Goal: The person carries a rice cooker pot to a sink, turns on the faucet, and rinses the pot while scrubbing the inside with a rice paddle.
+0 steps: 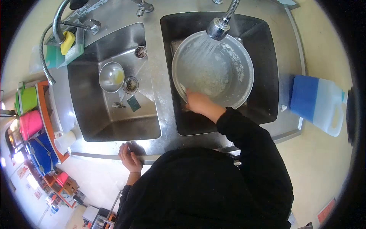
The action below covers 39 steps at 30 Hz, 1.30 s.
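Water sprays from a metal faucet head into a large round metal basin in the right sink. Cloudy water and whitish residue show inside the basin. My right hand is closed at the basin's lower left rim, around something whitish that is mostly hidden by the fingers. My left hand rests on the front edge of the steel counter, left of my body, fingers slightly apart and holding nothing.
In the left sink lie a small metal bowl and a green scouring pad. A white cup stands at the counter's left corner. A yellow sponge sits upper left; a blue-and-white jug is at the right.
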Each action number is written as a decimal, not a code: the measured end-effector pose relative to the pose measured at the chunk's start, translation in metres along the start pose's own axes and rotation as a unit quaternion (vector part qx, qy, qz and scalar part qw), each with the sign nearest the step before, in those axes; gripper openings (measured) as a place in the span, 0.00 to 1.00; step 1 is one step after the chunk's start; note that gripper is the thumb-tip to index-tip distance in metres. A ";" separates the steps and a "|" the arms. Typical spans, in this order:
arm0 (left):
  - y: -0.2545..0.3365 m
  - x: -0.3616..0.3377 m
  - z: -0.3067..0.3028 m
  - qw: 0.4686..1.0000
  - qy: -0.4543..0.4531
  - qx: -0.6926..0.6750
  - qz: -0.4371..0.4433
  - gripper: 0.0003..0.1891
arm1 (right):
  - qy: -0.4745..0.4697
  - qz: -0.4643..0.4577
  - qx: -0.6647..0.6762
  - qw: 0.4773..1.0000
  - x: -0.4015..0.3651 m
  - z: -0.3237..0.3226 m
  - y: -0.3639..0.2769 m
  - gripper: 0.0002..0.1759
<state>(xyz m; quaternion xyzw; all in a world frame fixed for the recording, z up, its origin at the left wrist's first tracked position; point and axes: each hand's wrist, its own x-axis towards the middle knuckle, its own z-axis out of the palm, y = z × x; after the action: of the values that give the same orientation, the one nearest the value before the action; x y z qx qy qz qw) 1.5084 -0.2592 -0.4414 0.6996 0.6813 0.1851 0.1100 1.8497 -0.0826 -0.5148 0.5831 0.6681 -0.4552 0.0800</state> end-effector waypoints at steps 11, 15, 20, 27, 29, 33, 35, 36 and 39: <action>-0.003 -0.001 0.000 1.000 0.013 -0.008 0.012 0.20 | -0.188 -0.004 -0.049 0.981 -0.049 -0.069 0.102 0.36; 0.000 -0.002 0.000 1.000 0.018 -0.005 0.012 0.19 | 0.145 0.035 0.116 0.982 -0.014 -0.068 0.034 0.37; 0.000 -0.002 0.000 1.000 0.019 0.007 0.015 0.19 | 0.205 0.107 0.057 0.971 0.024 -0.023 -0.020 0.39; 0.000 -0.002 0.000 1.000 0.017 -0.005 0.003 0.19 | 0.069 -0.008 0.002 0.998 -0.018 0.021 -0.003 0.37; -0.001 -0.003 0.000 1.000 0.017 -0.002 0.005 0.19 | 0.032 -0.062 -0.008 0.998 -0.032 0.018 0.007 0.35; -0.004 -0.004 0.003 1.000 0.019 0.007 0.011 0.20 | 0.001 -0.058 0.056 0.997 -0.043 -0.001 0.033 0.33; -0.003 -0.004 0.003 1.000 0.018 0.003 0.003 0.20 | 0.004 -0.012 0.049 0.999 -0.029 -0.004 0.043 0.29; -0.002 -0.004 0.003 1.000 0.017 0.000 -0.001 0.20 | -0.001 0.014 0.010 1.000 -0.023 -0.009 0.045 0.26; -0.002 -0.003 0.003 1.000 0.011 0.010 0.004 0.20 | -0.115 -0.054 -0.088 0.988 -0.024 -0.043 0.012 0.16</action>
<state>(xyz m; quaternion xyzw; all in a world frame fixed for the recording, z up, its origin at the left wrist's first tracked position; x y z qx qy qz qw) 1.5080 -0.2615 -0.4456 0.7010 0.6819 0.1866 0.0944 1.8856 -0.0706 -0.4817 0.4803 0.7228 -0.4621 0.1825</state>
